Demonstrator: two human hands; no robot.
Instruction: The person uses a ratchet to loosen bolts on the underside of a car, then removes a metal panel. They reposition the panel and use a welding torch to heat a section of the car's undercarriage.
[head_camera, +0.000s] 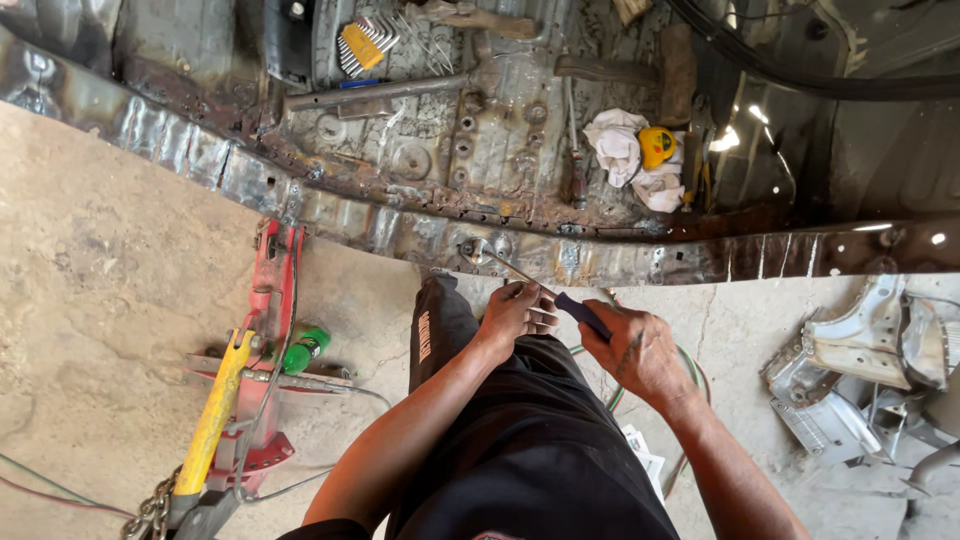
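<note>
The right hand (640, 352) is clenched round the dark handle of a screwdriver (530, 283), and the left hand (517, 313) pinches its metal shaft just above the person's black-trousered knee. The tip rests on the rusty sill (420, 235) of a stripped car body. Left lies a red tool (270, 330) with a yellow handle (213, 420); beyond the sill, a white rag (615, 145) and hex keys (365, 45).

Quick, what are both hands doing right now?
Left hand: fingers curled on the thin metal shaft of the dark-handled screwdriver.
Right hand: closed around the screwdriver's dark blue handle.
</note>
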